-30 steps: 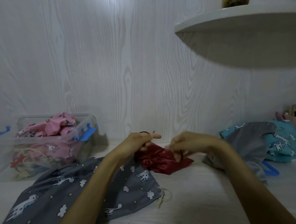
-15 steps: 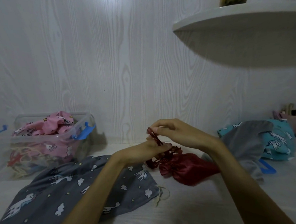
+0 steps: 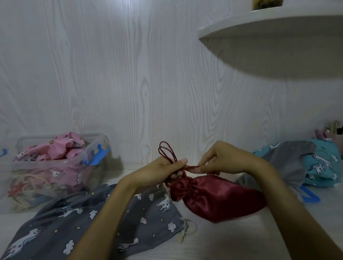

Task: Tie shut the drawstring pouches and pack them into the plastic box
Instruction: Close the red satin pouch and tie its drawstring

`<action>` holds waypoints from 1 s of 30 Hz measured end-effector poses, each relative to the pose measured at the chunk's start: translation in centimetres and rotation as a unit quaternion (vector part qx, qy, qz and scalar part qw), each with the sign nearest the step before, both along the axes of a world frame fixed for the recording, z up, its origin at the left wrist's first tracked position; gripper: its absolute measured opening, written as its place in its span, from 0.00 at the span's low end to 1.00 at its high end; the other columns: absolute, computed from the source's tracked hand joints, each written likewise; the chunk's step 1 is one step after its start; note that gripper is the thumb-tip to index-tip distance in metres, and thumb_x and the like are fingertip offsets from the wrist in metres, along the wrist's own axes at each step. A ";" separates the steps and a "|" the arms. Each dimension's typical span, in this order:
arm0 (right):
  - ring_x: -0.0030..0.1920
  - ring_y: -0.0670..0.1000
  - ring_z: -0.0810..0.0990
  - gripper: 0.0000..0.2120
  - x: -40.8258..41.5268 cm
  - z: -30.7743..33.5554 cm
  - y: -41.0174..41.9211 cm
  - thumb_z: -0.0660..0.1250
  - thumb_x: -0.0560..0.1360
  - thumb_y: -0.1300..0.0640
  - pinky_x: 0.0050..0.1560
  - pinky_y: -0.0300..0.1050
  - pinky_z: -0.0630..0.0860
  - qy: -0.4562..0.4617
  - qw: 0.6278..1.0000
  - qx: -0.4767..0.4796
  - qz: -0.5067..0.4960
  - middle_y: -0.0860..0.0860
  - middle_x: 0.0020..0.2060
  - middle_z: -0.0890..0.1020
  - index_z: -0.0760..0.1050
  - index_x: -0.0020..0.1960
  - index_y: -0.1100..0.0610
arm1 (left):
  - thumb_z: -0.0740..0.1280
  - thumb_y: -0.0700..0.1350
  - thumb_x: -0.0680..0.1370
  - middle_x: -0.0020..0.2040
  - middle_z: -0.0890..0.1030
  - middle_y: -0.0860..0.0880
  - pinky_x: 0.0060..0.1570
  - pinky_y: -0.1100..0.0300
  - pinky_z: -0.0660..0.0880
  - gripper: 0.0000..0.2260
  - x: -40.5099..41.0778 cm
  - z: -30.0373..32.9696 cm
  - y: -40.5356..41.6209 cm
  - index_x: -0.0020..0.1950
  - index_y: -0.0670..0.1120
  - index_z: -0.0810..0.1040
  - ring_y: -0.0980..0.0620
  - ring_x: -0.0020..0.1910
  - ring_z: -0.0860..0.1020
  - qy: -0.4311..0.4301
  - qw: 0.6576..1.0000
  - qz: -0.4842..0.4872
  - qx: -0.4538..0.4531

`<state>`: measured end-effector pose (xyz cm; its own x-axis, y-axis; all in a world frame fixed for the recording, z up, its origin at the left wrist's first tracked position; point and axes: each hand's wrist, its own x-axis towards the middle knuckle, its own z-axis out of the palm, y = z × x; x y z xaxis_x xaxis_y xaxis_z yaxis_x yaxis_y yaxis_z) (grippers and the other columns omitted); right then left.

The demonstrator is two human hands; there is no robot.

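A dark red satin pouch (image 3: pixel 215 196) lies on the white table in front of me, its neck gathered tight at the left. My left hand (image 3: pixel 164 171) grips the red drawstring (image 3: pixel 166 152) just above the neck, and two cord loops stick up past its fingers. My right hand (image 3: pixel 220 160) pinches another strand of the same cord beside the left thumb. The clear plastic box (image 3: pixel 95 150) with blue latches stands at the back left and holds pink patterned pouches (image 3: pixel 60 147).
A grey unicorn-print pouch (image 3: pixel 88 224) lies flat under my left forearm. Teal and grey pouches (image 3: pixel 313 161) are heaped at the right, over a blue-edged lid (image 3: pixel 310 197). A white shelf (image 3: pixel 270 29) juts out overhead at the right. A wood-grain wall closes the back.
The pouch's neck has been drawn shut and the pouch now lies on its side. My right hand came down level with the left, and cord loops now stand above the left hand.
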<state>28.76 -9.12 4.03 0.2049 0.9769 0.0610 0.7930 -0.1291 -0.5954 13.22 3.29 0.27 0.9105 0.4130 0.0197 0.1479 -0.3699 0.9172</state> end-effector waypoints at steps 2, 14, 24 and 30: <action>0.20 0.40 0.70 0.05 0.1 0.5 -0.3 0.74 0.70 0.53 0.24 0.28 0.65 -0.001 0.997 0.064 -0.040 0.46 0.22 0.79 0.85 0.43 0.54 | 0.61 0.54 0.79 0.28 0.70 0.54 0.34 0.67 0.66 0.16 -0.2 -0.1 0.3 0.45 0.47 0.85 0.58 0.28 0.66 -0.016 0.999 -0.002 -0.028; 0.27 0.42 0.76 0.06 -1.8 3.1 -2.4 0.70 0.72 0.52 0.30 0.32 0.71 0.020 0.995 0.013 0.094 0.50 0.31 0.84 0.85 0.41 0.51 | 0.70 0.36 0.68 0.39 0.85 0.47 0.39 0.68 0.80 0.06 -0.9 0.4 1.1 0.37 0.45 0.86 0.57 0.38 0.84 -0.183 0.939 0.101 -0.272; 0.43 0.28 0.72 0.16 -2.4 0.0 1.1 0.66 0.76 0.60 0.44 0.20 0.66 -0.029 0.993 0.050 0.104 0.37 0.49 0.75 0.76 0.63 0.51 | 0.75 0.36 0.65 0.35 0.84 0.46 0.39 0.66 0.78 0.06 -1.9 1.2 0.7 0.39 0.43 0.82 0.52 0.38 0.83 -0.136 0.988 0.046 -0.049; 0.37 0.34 0.78 0.08 -1.7 -1.1 1.5 0.72 0.71 0.59 0.39 0.25 0.70 0.051 0.996 0.040 0.065 0.43 0.39 0.83 0.83 0.50 0.54 | 0.77 0.37 0.66 0.35 0.79 0.39 0.35 0.66 0.71 0.07 -1.9 1.3 0.9 0.38 0.43 0.80 0.49 0.34 0.75 -0.094 0.992 0.040 0.081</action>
